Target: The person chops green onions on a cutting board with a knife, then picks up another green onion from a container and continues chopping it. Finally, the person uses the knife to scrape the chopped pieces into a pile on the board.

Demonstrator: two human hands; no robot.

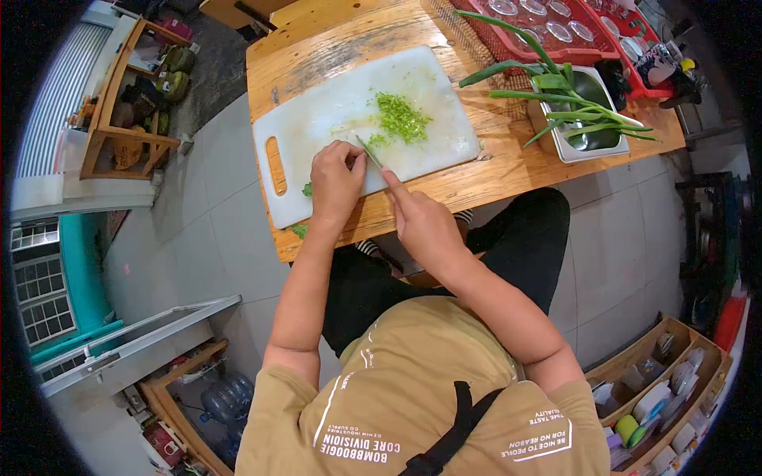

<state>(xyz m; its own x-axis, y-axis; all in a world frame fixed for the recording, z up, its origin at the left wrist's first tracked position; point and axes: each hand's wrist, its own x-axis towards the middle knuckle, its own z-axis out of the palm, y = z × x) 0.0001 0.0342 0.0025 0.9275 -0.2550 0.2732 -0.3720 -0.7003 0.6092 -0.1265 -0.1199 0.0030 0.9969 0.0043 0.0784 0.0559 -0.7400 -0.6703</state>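
My right hand [429,230] is closed around the handle of a knife [371,155], its index finger stretched along the top. The blade points away from me over the white cutting board [317,103]. Just left of the blade, my left hand [337,178] rests on the board with its fingers curled in, and they hide whatever they hold. Some green leaves [307,190] peek out beside that hand's wrist. Beyond the knife tip lies a loose heap of finely chopped greens [401,117], with small bits scattered around it.
Spring onions [583,107] lie across a metal container [595,147] at the table's right. Behind it stands a red crate [571,49] with clear plastic lids or cups. The wooden table [278,59] ends close to my legs. More leaves [299,230] are at the board's near-left corner.
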